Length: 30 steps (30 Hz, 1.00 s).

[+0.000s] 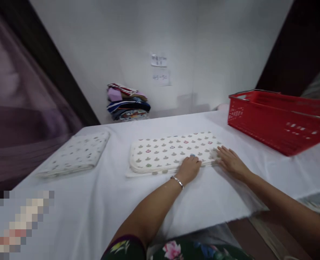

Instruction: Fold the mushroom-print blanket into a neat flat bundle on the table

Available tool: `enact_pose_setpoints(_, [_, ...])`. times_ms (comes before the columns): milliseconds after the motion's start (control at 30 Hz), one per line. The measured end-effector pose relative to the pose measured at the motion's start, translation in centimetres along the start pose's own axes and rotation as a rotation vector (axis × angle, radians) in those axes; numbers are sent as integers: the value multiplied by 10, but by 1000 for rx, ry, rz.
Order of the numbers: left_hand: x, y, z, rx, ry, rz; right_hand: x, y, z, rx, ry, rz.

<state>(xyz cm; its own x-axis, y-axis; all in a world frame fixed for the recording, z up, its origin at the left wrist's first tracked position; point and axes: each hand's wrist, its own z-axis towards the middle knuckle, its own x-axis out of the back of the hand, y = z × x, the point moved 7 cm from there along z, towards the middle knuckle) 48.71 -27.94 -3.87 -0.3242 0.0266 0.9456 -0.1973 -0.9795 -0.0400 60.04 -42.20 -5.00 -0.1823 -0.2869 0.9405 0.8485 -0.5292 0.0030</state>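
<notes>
A folded white cloth [173, 150] with grey and coloured duck-like prints lies flat in front of me, its layers showing along the near edge. My left hand [190, 169], a bracelet on its wrist, is at that near edge with its fingers bent over the fabric; the thumb is hidden. At the cloth's right end, my right hand [232, 162] lies with fingers stretched out, fingertips touching the border. Another folded white cloth [77, 151], with small dark prints, rests on the left of the table.
A white sheet covers the table [116, 209]. On the right stands a red plastic basket [268, 121] with metal handles. Stacked folded fabrics [129, 103] sit at the back by the wall, below paper notes [160, 68]. A purplish curtain [21, 108] hangs on the left.
</notes>
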Motion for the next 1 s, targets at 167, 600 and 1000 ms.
enact_pose_setpoints(167, [-2,1,-3,-7,11,10,-25,4,-8,40,-15,-14])
enact_pose_setpoints(600, [36,-83,-110,244,-64,13,-41,22,-15,101,31,39])
enact_pose_setpoints(1000, [94,-179,-237,952,121,-118,-54,30,-17,103,69,77])
